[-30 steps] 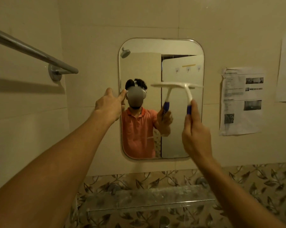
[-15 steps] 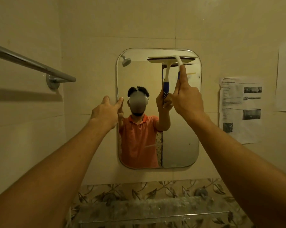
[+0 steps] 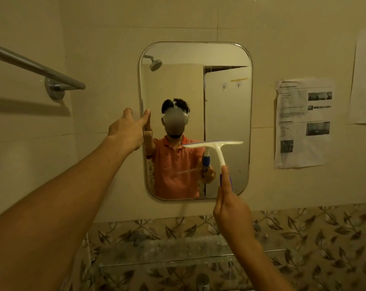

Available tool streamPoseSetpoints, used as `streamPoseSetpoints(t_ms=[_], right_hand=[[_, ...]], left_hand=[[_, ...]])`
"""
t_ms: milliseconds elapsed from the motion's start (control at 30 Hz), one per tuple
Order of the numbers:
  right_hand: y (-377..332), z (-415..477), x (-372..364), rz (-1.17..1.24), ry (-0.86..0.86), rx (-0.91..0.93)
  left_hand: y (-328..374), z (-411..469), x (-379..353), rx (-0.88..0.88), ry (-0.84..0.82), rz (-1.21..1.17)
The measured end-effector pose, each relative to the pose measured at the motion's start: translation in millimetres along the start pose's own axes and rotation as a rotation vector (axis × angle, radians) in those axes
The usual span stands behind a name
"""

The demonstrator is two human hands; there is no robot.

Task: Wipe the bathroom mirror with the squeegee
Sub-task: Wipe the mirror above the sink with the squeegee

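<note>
My right hand (image 3: 233, 208) grips the squeegee (image 3: 215, 151) handle – blade low on the mirror (image 3: 226, 101) – left hand (image 3: 128, 128) open, fingertips at its edge.

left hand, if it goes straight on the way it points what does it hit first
The left hand would probably meet the mirror at its left edge first; it may be touching it now.

Left hand (image 3: 125, 131) extended, fingers straight; right hand (image 3: 230, 208) grips squeegee (image 3: 216, 148).

Dim warm yellow light, soft shadow under towel rail (image 3: 37, 68), squeegee (image 3: 216, 147) motion-blurred, wide-angle bending at edges
</note>
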State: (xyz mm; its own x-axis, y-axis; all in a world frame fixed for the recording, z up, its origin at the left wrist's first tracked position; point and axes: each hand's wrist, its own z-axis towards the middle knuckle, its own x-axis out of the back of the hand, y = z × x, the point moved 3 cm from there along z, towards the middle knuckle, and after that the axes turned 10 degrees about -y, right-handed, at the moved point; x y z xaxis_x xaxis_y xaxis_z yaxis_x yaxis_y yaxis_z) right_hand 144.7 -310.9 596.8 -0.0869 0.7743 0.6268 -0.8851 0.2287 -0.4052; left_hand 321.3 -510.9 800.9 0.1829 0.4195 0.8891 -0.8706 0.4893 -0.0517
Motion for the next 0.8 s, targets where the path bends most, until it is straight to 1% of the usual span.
streamPoseSetpoints(t_ms=[133, 300, 400, 500, 633, 800], right_hand=[[15.3, -26.8, -15.2, -0.007, -0.024, -0.045], [22.0, -51.6, -16.4, 0.073, -0.051, -0.112], [17.9, -43.0, -0.5, 0.134, 0.007, -0.1], [0.2, -2.6, 40.1, 0.193, 0.123, -0.047], [-32.5, 85.8, 112.3, 0.214, 0.245, 0.011], [-62.8, 177.2, 173.2, 0.126, 0.304, 0.035]], left_hand=[[-0.1, 1.0, -1.4, 0.0, -0.004, 0.003], [0.3, -0.6, 1.0, -0.01, -0.01, 0.005], [0.3, -0.9, 2.5, -0.013, -0.011, 0.002], [0.2, -0.1, 2.0, -0.015, -0.016, 0.0], [2.3, -0.5, 3.9, -0.008, -0.021, 0.001], [2.6, 0.0, 4.7, -0.004, -0.034, 0.002]])
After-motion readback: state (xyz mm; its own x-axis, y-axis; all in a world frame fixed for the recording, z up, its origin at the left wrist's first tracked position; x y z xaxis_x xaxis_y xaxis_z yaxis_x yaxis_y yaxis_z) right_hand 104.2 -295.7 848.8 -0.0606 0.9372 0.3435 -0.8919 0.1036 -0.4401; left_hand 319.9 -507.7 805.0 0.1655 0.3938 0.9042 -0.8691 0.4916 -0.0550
